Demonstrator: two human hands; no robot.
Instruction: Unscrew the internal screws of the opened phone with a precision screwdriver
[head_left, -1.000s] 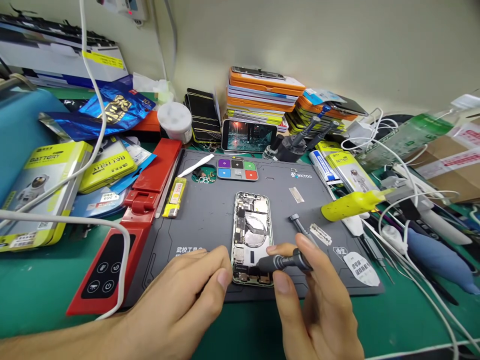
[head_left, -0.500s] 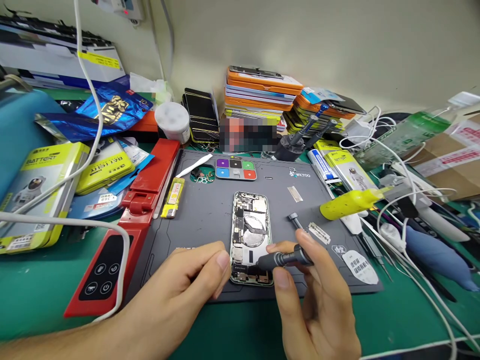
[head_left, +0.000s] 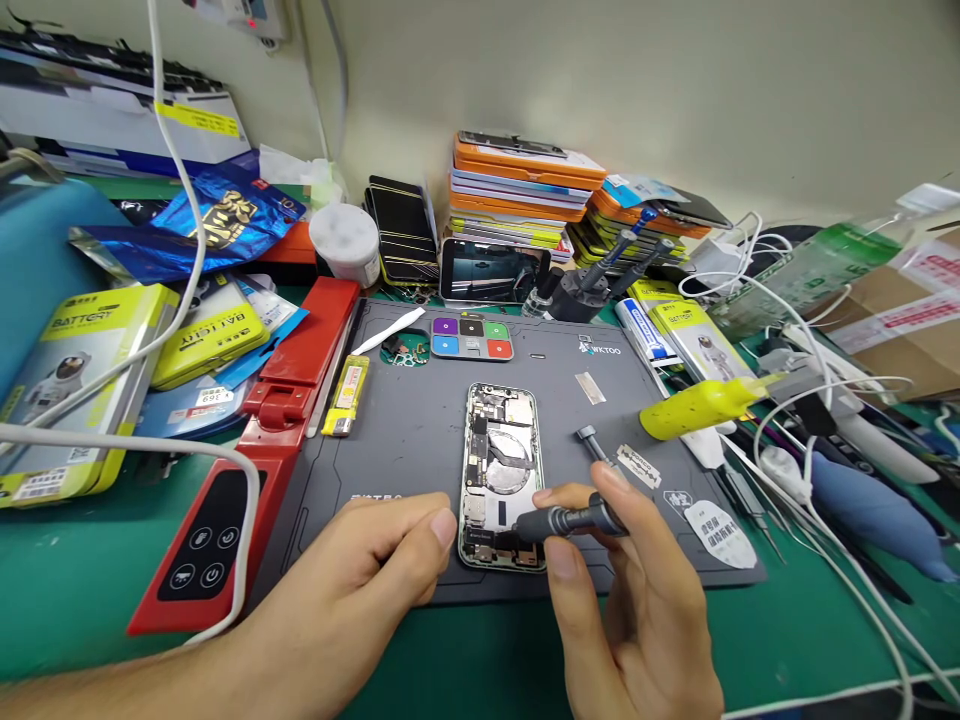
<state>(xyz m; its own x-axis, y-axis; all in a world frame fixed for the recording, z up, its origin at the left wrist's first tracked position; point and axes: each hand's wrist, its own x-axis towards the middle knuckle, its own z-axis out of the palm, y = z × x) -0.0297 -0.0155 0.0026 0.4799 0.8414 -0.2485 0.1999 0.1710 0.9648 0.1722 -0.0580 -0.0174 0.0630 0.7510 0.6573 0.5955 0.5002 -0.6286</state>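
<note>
An opened smartphone (head_left: 499, 480) lies on the grey work mat (head_left: 420, 420), its inner boards, flex cables and a round silver coil exposed. My right hand (head_left: 630, 590) grips a dark screwdriver (head_left: 559, 522) between thumb and fingers. The tool slants left over the phone's lower part; whether its tip touches cannot be told. My left hand (head_left: 390, 560) is closed beside the phone's lower left edge, thumb pressed on the curled index finger. What that pinch holds, if anything, is hidden. Another small screwdriver (head_left: 589, 437) lies just beyond my right hand.
Left of the phone are a yellow-wrapped battery (head_left: 347, 395), a white pry tool (head_left: 390, 330) and a red device with buttons (head_left: 217, 540). A coloured tray (head_left: 471, 338) lies behind. Rightward are a razor blade (head_left: 639, 465), a yellow bottle (head_left: 694, 408) and loose white cables (head_left: 817, 560).
My left hand has shifted very slightly left, away from the phone's edge. My right hand and the screwdriver stay almost where they were.
</note>
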